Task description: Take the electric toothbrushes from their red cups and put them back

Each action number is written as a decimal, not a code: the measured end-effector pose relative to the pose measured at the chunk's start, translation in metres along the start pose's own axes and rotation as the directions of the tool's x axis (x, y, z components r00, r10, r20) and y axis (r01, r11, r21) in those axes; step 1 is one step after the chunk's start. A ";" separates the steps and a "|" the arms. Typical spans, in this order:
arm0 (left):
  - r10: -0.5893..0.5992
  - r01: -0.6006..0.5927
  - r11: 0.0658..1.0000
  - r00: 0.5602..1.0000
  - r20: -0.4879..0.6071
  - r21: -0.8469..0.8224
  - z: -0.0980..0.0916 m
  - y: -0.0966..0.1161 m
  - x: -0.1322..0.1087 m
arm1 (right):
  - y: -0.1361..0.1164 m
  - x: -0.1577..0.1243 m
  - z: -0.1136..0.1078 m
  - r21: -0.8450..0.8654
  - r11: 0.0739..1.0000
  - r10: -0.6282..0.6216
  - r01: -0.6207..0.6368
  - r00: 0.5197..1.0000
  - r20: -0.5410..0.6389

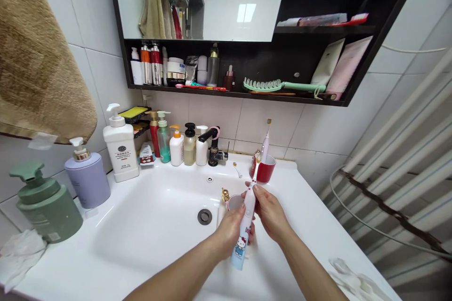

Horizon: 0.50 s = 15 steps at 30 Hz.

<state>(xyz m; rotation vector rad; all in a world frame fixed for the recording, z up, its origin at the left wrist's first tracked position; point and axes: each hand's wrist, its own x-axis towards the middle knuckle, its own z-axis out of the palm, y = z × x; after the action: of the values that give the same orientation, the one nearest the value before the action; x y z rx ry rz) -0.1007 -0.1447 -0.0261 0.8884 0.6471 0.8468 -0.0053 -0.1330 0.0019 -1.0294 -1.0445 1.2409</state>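
An electric toothbrush (249, 202) with a pink-to-blue handle and a cartoon cat print is held tilted over the right side of the sink, its head pointing up and away. My left hand (230, 230) is closed around the handle. Higher up, my right hand (269, 207) pinches the toothbrush near the neck, where the brush head joins. Partly hidden behind my left hand is a cup (234, 202) with a gold ornament (225, 194), inside the basin. Behind the brush head, a red cup (267, 169) on the ledge has another electric toothbrush (264, 148) standing in it.
A loose brush head (237, 170) lies on the ledge beside the black faucet (213, 146). Several pump bottles (176, 146) line the back and left of the white sink (141, 225). Overhead juts a dark shelf cabinet (226, 94). Crumpled plastic (355, 282) lies at the right front.
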 end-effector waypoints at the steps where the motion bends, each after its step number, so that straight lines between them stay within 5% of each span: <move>1: -0.010 0.010 1.000 1.000 -0.007 0.012 0.001 -0.002 0.000 | 0.001 0.001 -0.002 0.023 1.000 0.017 -0.017 1.000 -0.026; 6: -0.080 0.079 0.996 0.997 0.008 0.047 0.005 -0.006 0.001 | -0.006 0.003 -0.009 0.085 0.996 0.032 -0.022 0.992 -0.121; 11: 0.061 -0.048 0.971 0.997 -0.049 0.233 0.004 -0.010 0.003 | -0.005 0.004 -0.009 0.099 0.995 0.019 -0.001 0.983 -0.182; 15: -0.018 0.019 0.987 1.000 -0.002 0.160 0.004 -0.009 0.003 | -0.002 0.004 -0.009 0.187 0.982 0.044 -0.010 0.983 -0.178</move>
<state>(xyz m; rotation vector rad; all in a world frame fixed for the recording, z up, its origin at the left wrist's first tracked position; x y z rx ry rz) -0.0926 -0.1477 -0.0324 1.0253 0.7307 0.7864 0.0037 -0.1292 0.0024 -0.9939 -0.7621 1.2170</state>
